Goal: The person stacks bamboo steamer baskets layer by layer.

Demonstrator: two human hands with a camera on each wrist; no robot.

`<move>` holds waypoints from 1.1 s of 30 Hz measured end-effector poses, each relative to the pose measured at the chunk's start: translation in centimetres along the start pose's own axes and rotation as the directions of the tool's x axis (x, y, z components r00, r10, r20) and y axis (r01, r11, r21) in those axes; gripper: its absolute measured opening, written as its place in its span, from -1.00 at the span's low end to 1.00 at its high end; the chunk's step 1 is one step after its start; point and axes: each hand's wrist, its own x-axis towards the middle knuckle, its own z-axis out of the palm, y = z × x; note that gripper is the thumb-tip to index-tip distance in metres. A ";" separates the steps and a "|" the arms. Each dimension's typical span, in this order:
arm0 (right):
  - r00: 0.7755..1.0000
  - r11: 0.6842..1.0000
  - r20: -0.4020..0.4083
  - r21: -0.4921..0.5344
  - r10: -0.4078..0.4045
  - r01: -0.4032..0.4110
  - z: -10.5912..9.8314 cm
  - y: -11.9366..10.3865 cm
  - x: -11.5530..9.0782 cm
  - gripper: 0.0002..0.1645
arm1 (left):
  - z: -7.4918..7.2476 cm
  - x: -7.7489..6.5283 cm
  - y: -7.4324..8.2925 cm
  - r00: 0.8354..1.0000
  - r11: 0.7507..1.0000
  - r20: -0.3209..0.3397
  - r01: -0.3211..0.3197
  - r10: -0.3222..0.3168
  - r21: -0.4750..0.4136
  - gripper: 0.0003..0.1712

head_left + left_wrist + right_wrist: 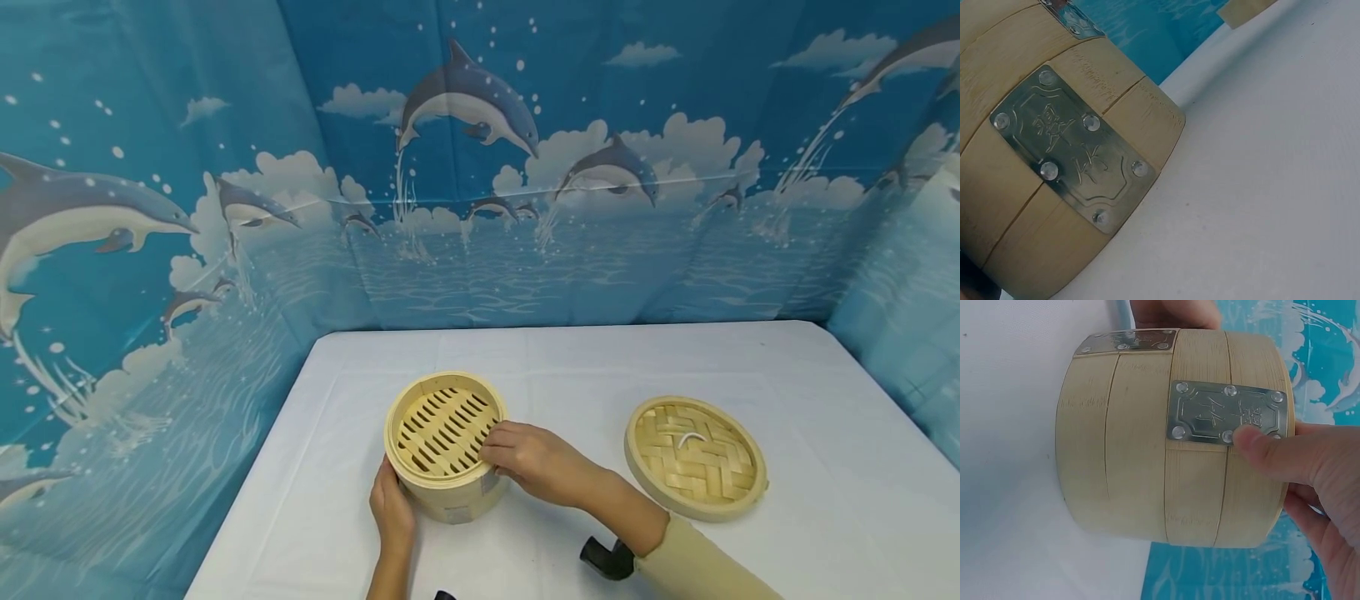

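- Backdrop (480,275), blue, dolphin-printed: beyond the back edge of the white tabletop (562,358) and along its side edges.
- Sleeve (697,558), beige: in front of the lid; the forearm covers some tabletop between lid and steamer.
- Black object (607,558), kind unclear: at the right forearm, partly hidden.
- Lid (697,458), woven, white loop uppermost: lying off the steamer, toward the tabletop's right edge.
- Steamer (442,498), round, upright: tabletop's left half, well short of the back edge; slatted base (442,425) within, metal plates (1225,412) outside.
- Right hand (540,462): fingers closed in a pinch on the steamer's right rim, thumb over one plate.
- Left hand (393,510): against the steamer's left wall; fingers largely hidden, spread or curl cannot be told.
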 end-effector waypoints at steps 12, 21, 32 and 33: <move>0.998 0.999 -0.062 0.041 0.014 -0.011 -0.7 1.3 -0.8 -0.62 | -0.1 -0.2 0.0 1.000 0.999 -0.009 0.030 -0.030 -0.015 -0.48; 0.995 0.996 -0.076 0.069 0.063 -0.057 -0.5 1.1 -0.9 -0.65 | 0.0 -0.1 0.0 0.999 0.999 -0.006 0.036 -0.036 -0.006 -0.47; 0.995 0.998 -0.088 0.017 0.056 -0.055 -0.6 0.4 -0.7 -0.67 | 0.0 0.0 -0.1 1.000 0.999 0.001 0.022 -0.022 -0.031 -0.47; 0.994 0.998 -0.089 0.013 0.060 -0.059 -0.6 0.3 -0.7 -0.67 | 0.0 0.0 0.0 1.000 0.999 0.004 0.026 -0.025 -0.025 -0.47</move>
